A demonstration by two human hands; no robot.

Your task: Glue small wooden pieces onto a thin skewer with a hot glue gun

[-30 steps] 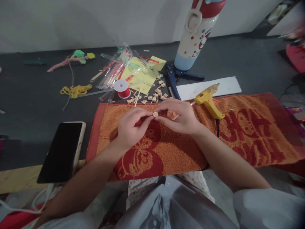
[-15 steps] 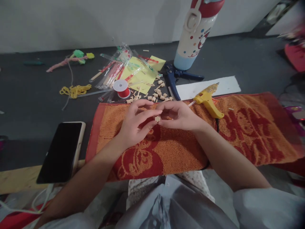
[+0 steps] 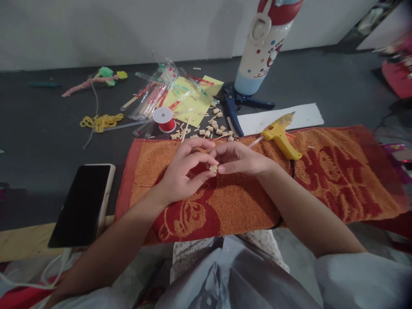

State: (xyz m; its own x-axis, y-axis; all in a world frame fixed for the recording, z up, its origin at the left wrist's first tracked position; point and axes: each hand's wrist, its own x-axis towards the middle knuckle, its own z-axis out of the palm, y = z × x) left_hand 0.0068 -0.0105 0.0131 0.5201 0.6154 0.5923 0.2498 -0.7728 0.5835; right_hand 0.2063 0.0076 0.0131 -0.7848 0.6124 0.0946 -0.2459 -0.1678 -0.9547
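Between the fingertips of both hands sits a small bundle of short wooden sticks (image 3: 213,168), its round ends facing up toward me. My left hand (image 3: 188,171) pinches it from the left with thumb and forefinger. From the right, my right hand (image 3: 236,159) holds it with bent fingers and thumb. Both hands are over an orange and red towel (image 3: 247,201). Just beyond my fingers lie several cut wooden stick pieces (image 3: 214,124). To the right of my right hand, a yellow glue gun (image 3: 280,135) rests on the towel and a white board (image 3: 302,116).
A spool of red thread (image 3: 165,120), wrapped sticks (image 3: 154,94) and yellow paper (image 3: 186,103) are behind my hands. Blue-handled cutters (image 3: 233,107) lie by a tall bottle (image 3: 260,56). On the left are a phone (image 3: 82,204) and yellow cord (image 3: 101,122).
The bundle has moved slightly down, toward me, and its end face has turned a little. My fingers have shifted around it, and both hands stay close together.
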